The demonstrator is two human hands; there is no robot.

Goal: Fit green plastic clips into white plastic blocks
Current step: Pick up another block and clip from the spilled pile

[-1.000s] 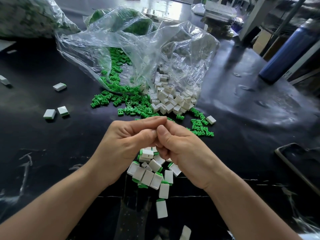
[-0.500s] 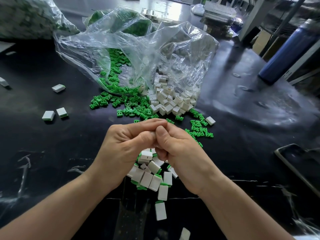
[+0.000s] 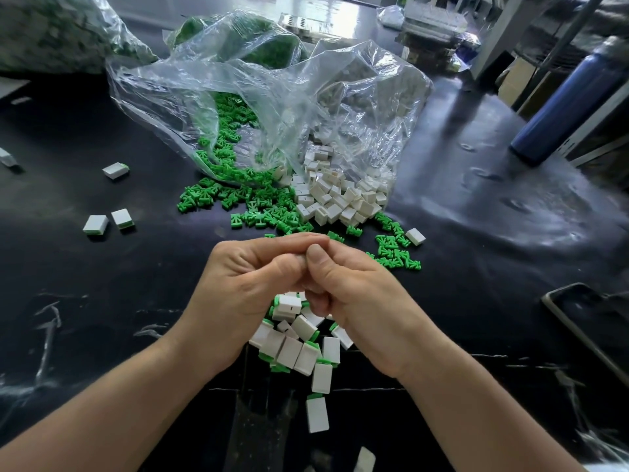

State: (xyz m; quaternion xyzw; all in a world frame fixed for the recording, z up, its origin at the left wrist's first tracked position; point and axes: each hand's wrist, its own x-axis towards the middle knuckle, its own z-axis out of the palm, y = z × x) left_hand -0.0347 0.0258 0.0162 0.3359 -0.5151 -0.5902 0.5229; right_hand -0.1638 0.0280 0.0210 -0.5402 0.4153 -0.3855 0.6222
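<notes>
Table: black worktop [image 3: 476,199], glossy, scuffed with pale marks at the near left
Far left: three stray blocks [image 3: 96,223] with green showing at one end, well apart from the rest; two lie just beside each other, the third further back
Back left: cloudy bag [image 3: 51,32], contents unclear
Clear bag [image 3: 272,97]: crumpled, mouth open toward the person, both kinds of part spilling onto the worktop
Green clips [image 3: 245,202]: loose heap at the left of the bag mouth, touching the white heap
White blocks [image 3: 335,199]: loose heap at the right of the bag mouth, part of it under the plastic
Left hand [image 3: 245,291]: fingers curled, tips pressed against the other hand; anything pinched is hidden, cannot tell
Fitted pile [image 3: 296,349]: white blocks with green ends, below and between the two hands, trailing toward the near edge
Right hand [image 3: 360,301]: fingers curled inward, thumb on top meeting the left forefinger; held part not visible, cannot tell
Clip scatter [image 3: 394,253]: right of the hands, lone block [image 3: 415,236] just beside it
Far right: blue bottle [image 3: 571,103] standing at the back; dark tray [image 3: 599,318] with a grey rim, cut off by the frame edge
</notes>
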